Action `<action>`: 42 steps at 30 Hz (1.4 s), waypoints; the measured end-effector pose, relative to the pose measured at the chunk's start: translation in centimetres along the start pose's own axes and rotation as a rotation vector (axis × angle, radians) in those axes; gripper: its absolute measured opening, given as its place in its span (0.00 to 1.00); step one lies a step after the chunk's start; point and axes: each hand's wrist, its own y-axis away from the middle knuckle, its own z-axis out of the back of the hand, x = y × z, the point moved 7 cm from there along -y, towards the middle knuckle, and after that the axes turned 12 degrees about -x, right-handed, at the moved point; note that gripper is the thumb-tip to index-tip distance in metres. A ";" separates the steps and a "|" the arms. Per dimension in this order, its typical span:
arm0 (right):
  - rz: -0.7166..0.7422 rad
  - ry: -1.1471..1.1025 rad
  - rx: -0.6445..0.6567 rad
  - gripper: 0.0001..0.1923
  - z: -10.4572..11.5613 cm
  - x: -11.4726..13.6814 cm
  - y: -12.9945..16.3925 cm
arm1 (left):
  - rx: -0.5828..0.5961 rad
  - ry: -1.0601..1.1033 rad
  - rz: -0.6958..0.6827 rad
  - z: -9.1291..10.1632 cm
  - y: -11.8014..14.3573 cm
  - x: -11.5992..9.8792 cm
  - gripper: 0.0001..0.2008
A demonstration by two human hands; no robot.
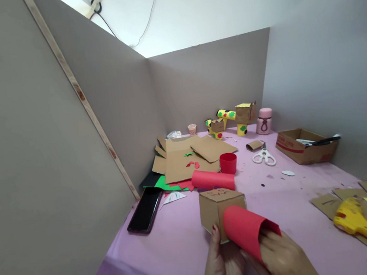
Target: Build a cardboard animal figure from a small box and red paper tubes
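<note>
A small cardboard box [209, 210] with a face-like drawing on its top is held up in front of me. My left hand [221, 257] supports it from below, thumb on its near side. Against the box's side rests a red paper tube [244, 228]. The fingers of my right hand [281, 255] reach inside the tube's open end, while the thumb seems to stay outside; the fingertips are hidden. Just beyond the box lie a rolled red paper tube [213, 180] and a shorter upright red ring [228, 164].
Flat cardboard sheets [179, 156] and a phone [144, 210] lie left. White scissors [264, 158] and an open carton [308, 146] are right, with a yellow glue gun [364, 222] on cardboard scraps nearer me. Yellow spotted figures [242, 129] and a pink bottle [264, 121] stand behind.
</note>
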 end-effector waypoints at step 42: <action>-0.200 -0.185 0.418 0.12 -1.0 -2.7 0.4 | 0.063 0.054 -0.135 -1.1 1.0 -0.6 0.12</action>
